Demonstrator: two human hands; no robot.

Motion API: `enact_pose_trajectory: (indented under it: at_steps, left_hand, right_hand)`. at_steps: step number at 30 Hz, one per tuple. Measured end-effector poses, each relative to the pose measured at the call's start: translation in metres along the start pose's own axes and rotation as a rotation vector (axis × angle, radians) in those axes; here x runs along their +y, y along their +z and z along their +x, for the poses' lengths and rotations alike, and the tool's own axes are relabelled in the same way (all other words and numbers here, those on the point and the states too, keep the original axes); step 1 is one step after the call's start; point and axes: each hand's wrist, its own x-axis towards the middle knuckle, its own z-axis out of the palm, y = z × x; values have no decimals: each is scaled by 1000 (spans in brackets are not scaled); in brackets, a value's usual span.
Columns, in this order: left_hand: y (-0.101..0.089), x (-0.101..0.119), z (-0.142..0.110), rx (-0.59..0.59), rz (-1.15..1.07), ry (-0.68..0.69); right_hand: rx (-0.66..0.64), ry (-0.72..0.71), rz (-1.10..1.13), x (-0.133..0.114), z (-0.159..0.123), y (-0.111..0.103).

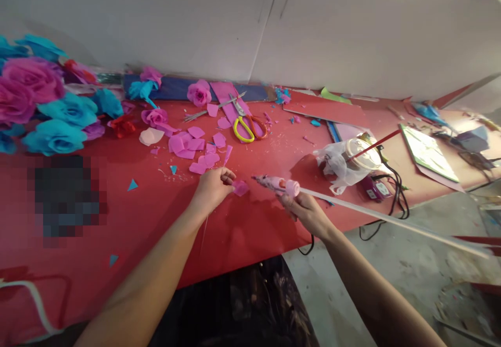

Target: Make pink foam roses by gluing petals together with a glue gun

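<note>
My left hand (214, 187) pinches a small pink paper petal (240, 188) just above the red table (156, 216). My right hand (307, 210) grips a pink glue gun (276, 183) with a long white glue stick (391, 222) trailing back to the right. The gun's nozzle points left at the petal, a short gap away. Several loose pink petals (195, 146) lie on the table beyond my left hand.
Yellow and orange scissors (246, 125) lie past the petals. Finished pink and blue paper roses (43, 102) crowd the far left. A plastic bag with a cup (348, 162), a power strip with cables (378, 188) and paper sheets (426, 151) sit at right. A blurred patch covers the left.
</note>
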Motion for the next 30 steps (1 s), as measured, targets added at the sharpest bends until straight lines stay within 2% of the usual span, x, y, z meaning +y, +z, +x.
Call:
enact_pose_trajectory:
  at_steps: [3,6,10,14,17,19,22,23,27,30]
  left_hand:
    - [-1,3,-1,2,-18,-20]
    - [-7,10,-3,-5,-147,-96]
    - [-26,19,-7,-13,-311,-180]
    - [-53,21,-18,-12,-351,-165]
    - [-68,25,-33,37,-330,-106]
    - [-76,30,-44,49,-287,-71]
    - [-85,40,-60,43,-206,-47]
    - [-87,43,-65,32,-179,-40]
    - [-91,48,-83,19,-81,20]
    - [-91,45,-94,6,-118,59]
  right_hand:
    - [187,-82,-207,-9,22,-15]
    - [404,1,-529,-12,59,-28]
    - [487,33,-733,-8,101,-28]
    - [542,61,-941,-14,106,-14]
    - [596,-80,-978,-38,96,0]
    - [482,-233,-835,-62,89,14]
    - [-28,-547,-585,-101,75,43]
    - [-131,-599,-581,-112,70,55]
    - [-184,-597,-727,-136,49,92]
    - [-196,-555,-595,-136,43,100]
